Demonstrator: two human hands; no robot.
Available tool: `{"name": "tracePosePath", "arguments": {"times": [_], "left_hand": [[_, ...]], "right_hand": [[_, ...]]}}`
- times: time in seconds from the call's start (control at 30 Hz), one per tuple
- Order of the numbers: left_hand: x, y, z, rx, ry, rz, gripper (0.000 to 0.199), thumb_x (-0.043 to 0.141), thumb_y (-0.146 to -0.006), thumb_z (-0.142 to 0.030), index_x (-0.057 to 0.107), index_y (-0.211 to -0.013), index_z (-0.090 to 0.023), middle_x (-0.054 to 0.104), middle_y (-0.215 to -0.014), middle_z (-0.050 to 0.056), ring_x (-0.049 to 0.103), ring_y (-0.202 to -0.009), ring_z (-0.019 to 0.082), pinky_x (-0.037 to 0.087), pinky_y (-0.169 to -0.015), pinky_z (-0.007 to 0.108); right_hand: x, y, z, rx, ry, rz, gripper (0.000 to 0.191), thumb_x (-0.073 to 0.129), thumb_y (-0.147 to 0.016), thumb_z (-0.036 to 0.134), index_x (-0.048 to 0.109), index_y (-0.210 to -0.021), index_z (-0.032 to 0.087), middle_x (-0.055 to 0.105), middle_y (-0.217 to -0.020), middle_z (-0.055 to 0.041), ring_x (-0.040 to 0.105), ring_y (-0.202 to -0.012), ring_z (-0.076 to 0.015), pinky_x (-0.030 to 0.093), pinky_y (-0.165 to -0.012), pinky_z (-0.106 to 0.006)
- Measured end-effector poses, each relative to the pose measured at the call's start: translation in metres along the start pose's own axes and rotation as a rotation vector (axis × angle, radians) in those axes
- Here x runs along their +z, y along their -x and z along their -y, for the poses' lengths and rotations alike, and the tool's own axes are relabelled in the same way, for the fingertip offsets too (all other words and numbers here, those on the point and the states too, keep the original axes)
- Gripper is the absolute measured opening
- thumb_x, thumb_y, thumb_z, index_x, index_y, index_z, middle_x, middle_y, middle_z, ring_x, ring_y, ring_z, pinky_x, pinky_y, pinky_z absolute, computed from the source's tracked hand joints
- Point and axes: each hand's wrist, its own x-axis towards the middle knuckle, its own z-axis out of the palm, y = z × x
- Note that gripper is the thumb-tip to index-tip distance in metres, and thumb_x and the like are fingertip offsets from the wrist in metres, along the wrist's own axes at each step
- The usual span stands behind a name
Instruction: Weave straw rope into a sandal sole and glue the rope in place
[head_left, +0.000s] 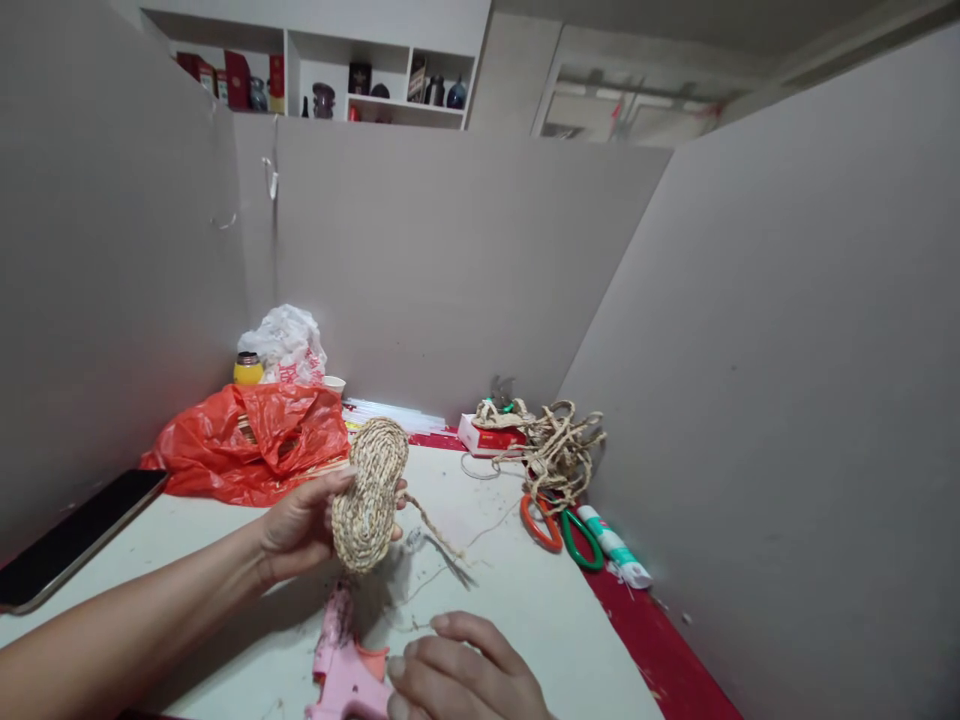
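Observation:
A sole-shaped coil of braided straw rope (369, 497) is raised above the white board, its rows wound in long ovals. My left hand (304, 525) grips it, thumb on the near face and fingertips showing at its right edge. From that edge a loose braid tail (435, 525) hangs toward the board. Below the coil lies a pink glue gun (349, 670), its nozzle darkly stained. My right hand (472, 670) is beside the glue gun's right side, fingers loosely bent and slightly apart, with nothing visible in them. Whether its fingertips touch the gun is unclear.
An orange-red plastic bag (247, 440) and a phone (82, 535) lie at left. At right are a heap of braided rope (562, 450), scissors with orange and green handles (581, 540), and a green-white tube (615, 545). Grey partitions (450, 260) enclose the table.

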Motion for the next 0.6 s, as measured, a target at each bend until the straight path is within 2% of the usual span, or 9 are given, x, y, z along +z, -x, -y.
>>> {"name": "tracePosePath", "arguments": {"times": [0.1, 0.17, 0.27, 0.4, 0.6], "left_hand": [[-0.003, 0.001, -0.005, -0.014, -0.026, 0.045, 0.044, 0.063, -0.081, -0.034, 0.061, -0.118, -0.01, 0.069, -0.113, 0.016, 0.069, -0.092, 0.031, 0.052, -0.081, 0.04], [-0.005, 0.001, -0.008, -0.033, -0.027, 0.071, 0.046, 0.062, -0.081, -0.037, 0.061, -0.117, -0.009, 0.07, -0.11, 0.016, 0.069, -0.091, 0.031, 0.051, -0.08, 0.04], [-0.008, 0.002, -0.009, -0.041, -0.015, 0.099, 0.045, 0.062, -0.081, -0.039, 0.062, -0.114, -0.008, 0.072, -0.105, 0.016, 0.069, -0.09, 0.03, 0.05, -0.083, 0.041], [-0.012, 0.003, -0.008, -0.049, -0.015, 0.141, 0.046, 0.061, -0.081, -0.038, 0.061, -0.116, -0.008, 0.071, -0.108, 0.017, 0.069, -0.092, 0.03, 0.049, -0.085, 0.042], [-0.008, 0.002, -0.006, -0.07, -0.019, 0.214, 0.047, 0.066, -0.078, -0.038, 0.063, -0.114, -0.008, 0.071, -0.106, 0.016, 0.069, -0.091, 0.031, 0.05, -0.082, 0.041]], "right_hand": [[-0.003, 0.003, -0.007, -0.048, -0.002, 0.061, 0.033, 0.046, -0.097, 0.017, 0.062, -0.067, 0.02, 0.073, -0.057, 0.0077, 0.065, -0.048, -0.0064, 0.051, -0.067, -0.022], [-0.008, 0.006, -0.013, -0.054, -0.021, 0.105, 0.032, 0.043, -0.098, 0.018, 0.063, -0.073, 0.02, 0.075, -0.061, 0.0054, 0.067, -0.051, -0.0077, 0.052, -0.063, -0.024], [-0.013, 0.013, -0.019, -0.033, -0.028, 0.13, 0.021, 0.047, -0.096, 0.018, 0.063, -0.082, 0.019, 0.077, -0.069, 0.0015, 0.071, -0.059, -0.0106, 0.053, -0.068, -0.027], [-0.01, 0.024, -0.022, -0.009, -0.031, 0.099, 0.005, 0.057, -0.088, 0.018, 0.062, -0.089, 0.017, 0.077, -0.071, -0.0026, 0.072, -0.064, -0.0142, 0.052, -0.072, -0.031], [-0.005, 0.025, -0.023, 0.0, -0.023, 0.083, 0.009, 0.056, -0.083, 0.011, 0.061, -0.089, 0.016, 0.075, -0.068, -0.0032, 0.07, -0.062, -0.0143, 0.052, -0.07, -0.03]]}}
